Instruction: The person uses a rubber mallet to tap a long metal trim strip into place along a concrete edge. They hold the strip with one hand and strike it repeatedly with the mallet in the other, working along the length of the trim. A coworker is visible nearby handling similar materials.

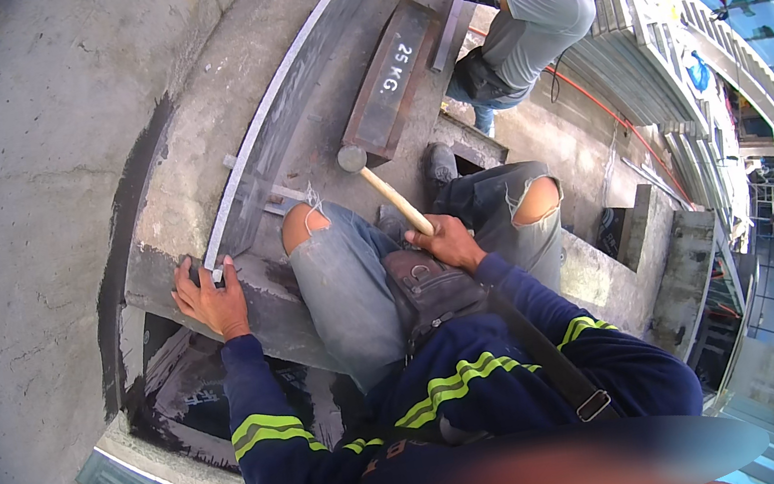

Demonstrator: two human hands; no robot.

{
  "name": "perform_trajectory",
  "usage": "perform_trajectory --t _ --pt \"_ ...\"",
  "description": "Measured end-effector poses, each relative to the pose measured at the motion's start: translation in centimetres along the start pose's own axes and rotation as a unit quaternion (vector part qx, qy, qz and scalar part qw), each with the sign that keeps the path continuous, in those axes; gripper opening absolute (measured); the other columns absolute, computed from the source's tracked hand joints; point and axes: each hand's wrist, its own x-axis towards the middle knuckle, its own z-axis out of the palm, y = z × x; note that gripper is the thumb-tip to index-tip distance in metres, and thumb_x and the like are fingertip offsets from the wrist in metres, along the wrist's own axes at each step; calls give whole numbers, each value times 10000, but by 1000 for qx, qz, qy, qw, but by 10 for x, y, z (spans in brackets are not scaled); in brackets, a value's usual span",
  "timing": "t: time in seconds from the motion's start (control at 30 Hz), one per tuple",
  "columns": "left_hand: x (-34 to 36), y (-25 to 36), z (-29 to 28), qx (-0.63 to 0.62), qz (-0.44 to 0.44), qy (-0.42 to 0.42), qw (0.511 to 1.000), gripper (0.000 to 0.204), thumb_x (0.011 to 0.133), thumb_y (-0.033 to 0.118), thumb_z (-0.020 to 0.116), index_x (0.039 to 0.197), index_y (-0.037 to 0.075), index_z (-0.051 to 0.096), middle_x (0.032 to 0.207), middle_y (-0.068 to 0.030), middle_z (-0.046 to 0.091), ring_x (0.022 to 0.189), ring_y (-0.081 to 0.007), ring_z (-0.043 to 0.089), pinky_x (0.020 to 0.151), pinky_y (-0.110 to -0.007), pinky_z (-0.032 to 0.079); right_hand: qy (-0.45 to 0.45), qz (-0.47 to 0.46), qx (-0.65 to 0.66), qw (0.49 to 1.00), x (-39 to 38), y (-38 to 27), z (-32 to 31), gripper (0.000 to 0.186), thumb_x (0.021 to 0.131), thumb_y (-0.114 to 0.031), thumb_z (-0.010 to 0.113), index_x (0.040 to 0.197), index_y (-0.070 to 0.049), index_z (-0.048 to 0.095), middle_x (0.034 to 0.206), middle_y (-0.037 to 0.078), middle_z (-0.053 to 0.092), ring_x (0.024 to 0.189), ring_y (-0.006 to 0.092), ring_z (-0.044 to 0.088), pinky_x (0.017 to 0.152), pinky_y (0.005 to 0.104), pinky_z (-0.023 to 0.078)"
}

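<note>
My right hand (454, 242) is closed round the wooden handle of a mallet (394, 198). Its round grey head rests or hovers near my knees; which of these I cannot tell. A long, thin grey slab (273, 128) stands on edge along the concrete, its pale top edge curving away from me. At its near end is my left hand (211, 298), with thumb and forefinger on either side of the slab's end. A metal bracket or clamp (248, 185) crosses the slab partway along.
Beyond the mallet lies a dark rectangular metal block (392, 79). A co-worker (533, 11) leans over the slab's far end. Concrete wall (6, 201) rises at left, with a dark opening (215, 371) below my left forearm. Stacked panels (640, 50) stand at right, beside an orange cable (616, 120).
</note>
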Motion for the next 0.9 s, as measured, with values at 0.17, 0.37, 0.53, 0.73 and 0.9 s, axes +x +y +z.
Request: perform_trajectory --t 0.17,0.37,0.53,0.73,0.9 --pt "-1 -1 0 -1 0 -4 1000 387 919 454 882 1065 111 777 1562 -48 590 1556 -335 474 1300 -651 294 -8 4 2 1000 1 0 0 426 1023 -391 828 1154 11 773 898 112 752 834 185 659 812 401 543" --pt "-1 -2 0 -2 6 -1 1000 393 926 459 879 1084 112 783 1565 -44 589 1557 -332 471 1300 -650 294 -4 1 -7 1000 3 3 0 418 1029 -389 822 1158 6 776 911 105 757 844 182 657 818 396 541" --pt "-1 -1 0 0 2 -5 1000 396 925 464 880 1095 121 783 1565 -41 589 1558 -333 471 1300 -651 294 -11 4 -2 1000 4 4 1 420 1027 -391 822 1168 2 778 925 105 762 861 183 659 833 397 540" --pt "-1 -1 -1 3 -1 -5 1000 388 922 461 882 1087 126 779 1568 -46 589 1557 -337 474 1298 -654 293 -12 11 6 1000 2 3 1 421 1025 -390 825 1171 3 778 921 101 755 859 181 655 829 393 540" --pt "0 -1 -1 -4 1 -4 1000 393 916 463 885 1087 126 775 1565 -45 590 1555 -337 475 1297 -655 292 -12 7 -4 1000 4 5 2 426 1024 -389 828 1169 8 777 913 94 749 851 174 650 821 389 541"
